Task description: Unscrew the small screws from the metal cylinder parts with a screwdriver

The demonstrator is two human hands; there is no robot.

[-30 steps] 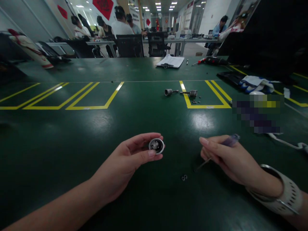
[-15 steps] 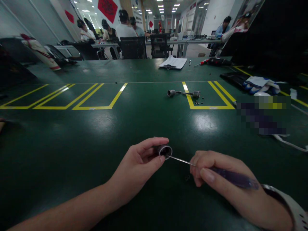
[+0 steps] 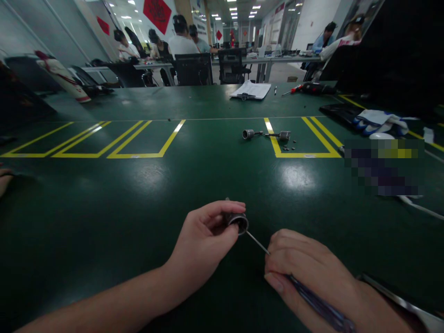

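My left hand (image 3: pixel 197 252) grips a small dark metal cup-shaped part (image 3: pixel 243 224) between thumb and fingers, its round open mouth turned toward me and to the right. A thin stem end shows just above my index finger. My right hand (image 3: pixel 308 263) is closed around a screwdriver (image 3: pixel 314 300) with a translucent purple handle. Its thin steel shaft points up and left to the right edge of the cup's mouth. Whether the tip touches the rim or sits just inside, I cannot tell.
Two similar metal cup parts with stems (image 3: pixel 247 134) (image 3: pixel 285 135) lie farther back, near several tiny pieces (image 3: pixel 286 148). Yellow tape (image 3: pixel 305 156) marks the green table. A clipboard (image 3: pixel 251 90), a power tool (image 3: pixel 315 88) and gloves (image 3: pixel 379 121) lie beyond. Another person's hand (image 3: pixel 5 180) shows at left.
My right hand has turned and come lower and closer to me, so the screwdriver slants more steeply. Its tip has shifted from the cup's lower inside toward its right rim. The left hand barely moved.
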